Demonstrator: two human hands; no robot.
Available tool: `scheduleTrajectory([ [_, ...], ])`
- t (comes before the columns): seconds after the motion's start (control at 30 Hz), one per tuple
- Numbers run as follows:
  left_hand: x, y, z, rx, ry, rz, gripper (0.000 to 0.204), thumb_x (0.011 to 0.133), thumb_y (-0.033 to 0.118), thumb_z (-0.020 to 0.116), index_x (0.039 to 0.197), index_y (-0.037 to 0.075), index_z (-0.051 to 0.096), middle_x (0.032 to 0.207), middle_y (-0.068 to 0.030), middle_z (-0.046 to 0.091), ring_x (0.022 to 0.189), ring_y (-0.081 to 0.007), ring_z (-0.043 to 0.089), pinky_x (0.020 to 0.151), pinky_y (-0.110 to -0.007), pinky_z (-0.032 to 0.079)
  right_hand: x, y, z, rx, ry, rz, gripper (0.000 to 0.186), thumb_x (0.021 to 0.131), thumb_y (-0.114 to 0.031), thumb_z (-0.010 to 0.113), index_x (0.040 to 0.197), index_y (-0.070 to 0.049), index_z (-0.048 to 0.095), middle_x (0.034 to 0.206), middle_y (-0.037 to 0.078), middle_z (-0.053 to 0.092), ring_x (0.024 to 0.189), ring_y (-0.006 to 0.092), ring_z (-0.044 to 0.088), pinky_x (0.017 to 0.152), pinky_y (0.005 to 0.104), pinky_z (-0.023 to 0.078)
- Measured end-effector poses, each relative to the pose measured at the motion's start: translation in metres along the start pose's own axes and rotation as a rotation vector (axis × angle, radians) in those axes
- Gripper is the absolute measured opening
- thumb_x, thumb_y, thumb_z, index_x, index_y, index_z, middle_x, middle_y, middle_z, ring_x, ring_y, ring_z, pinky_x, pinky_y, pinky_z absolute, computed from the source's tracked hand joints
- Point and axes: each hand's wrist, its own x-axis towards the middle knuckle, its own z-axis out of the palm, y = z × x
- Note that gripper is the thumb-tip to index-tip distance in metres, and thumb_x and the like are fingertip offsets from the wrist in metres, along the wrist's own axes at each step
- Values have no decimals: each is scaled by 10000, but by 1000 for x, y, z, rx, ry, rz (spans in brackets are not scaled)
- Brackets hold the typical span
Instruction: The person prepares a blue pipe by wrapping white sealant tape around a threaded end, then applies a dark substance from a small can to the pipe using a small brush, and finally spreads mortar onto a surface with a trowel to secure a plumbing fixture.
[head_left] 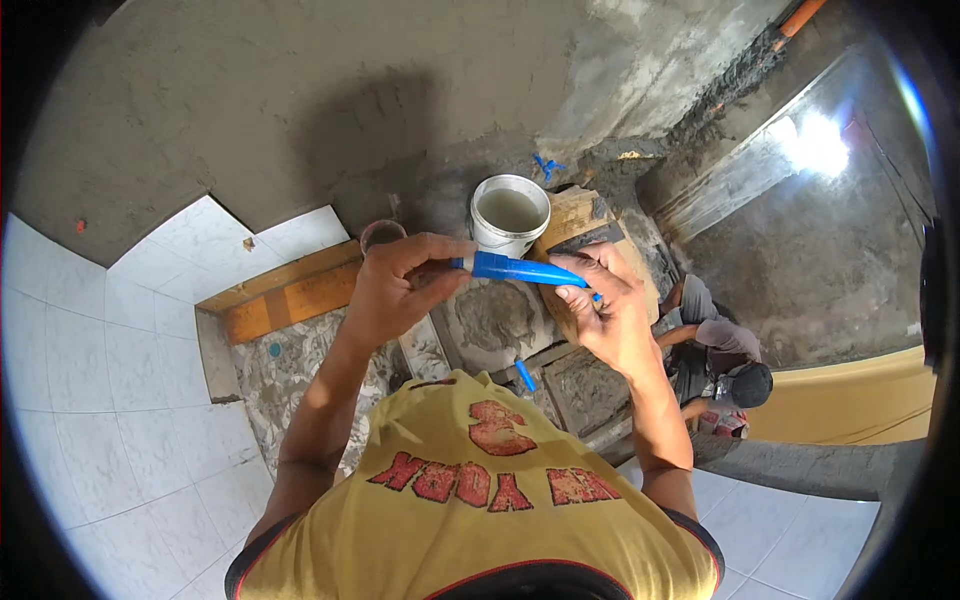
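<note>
Between my hands, in front of my chest, a blue plastic tube [525,270] is held nearly level. It has a wider collar toward its left end and tapers or bends downward at its right end; its exact kind I cannot make out. My left hand [405,280] pinches the left tip with thumb and fingers. At the other end my right hand [612,305] is closed on the tube, the thumb below it and the fingers above. Beyond the tube stands a white bucket [480,215] of greyish liquid.
A wooden board [570,212] lies right of the bucket. Small blue plastic pieces [548,166] and a short blue piece [525,376] lie on the ground. White tiles [120,365] line the left wall. Another person [725,345] crouches at right. An orange-brown plank [290,303] edges the left floor.
</note>
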Motion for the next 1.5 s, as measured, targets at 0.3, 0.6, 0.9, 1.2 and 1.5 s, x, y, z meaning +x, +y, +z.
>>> scheduleTrajectory([
  [0.3,-9,-1,-12,299,45,96,252,853,190,775,1076,77,742,996,-48,759,883,-122,709,1012,-312,347,16,-3,-9,-2,-85,-96,257,826,-16,701,1082,-38,705,914,144,648,860,310,635,769,378,518],
  [0.6,-19,18,-19,159,-2,-69,257,861,62,745,1101,-24,708,1004,-115,730,897,-179,699,797,-293,554,30,-7,8,170,-277,72,239,913,-170,694,1131,-72,699,993,159,699,782,326,677,702,383,532],
  [0.9,-12,10,-17,334,-88,22,221,862,124,751,1071,53,750,1004,-90,743,917,-204,712,914,-370,516,9,-36,42,-195,-370,-58,463,921,-209,662,1347,-80,535,979,191,673,829,384,678,678,454,562],
  [1.2,-6,-14,-5,132,-139,189,238,869,73,725,1102,30,733,1050,-122,728,942,-183,690,764,-285,555,-11,-18,70,612,-340,396,241,1012,-212,574,1180,-45,612,715,73,619,643,202,629,583,340,474],
  [1.5,-17,-37,19,-606,18,-20,208,973,109,636,1140,5,700,1186,-136,676,1069,-186,651,896,-302,537,-14,-16,82,1391,-449,705,308,971,-188,609,1177,40,588,888,263,654,734,459,652,619,458,523],
])
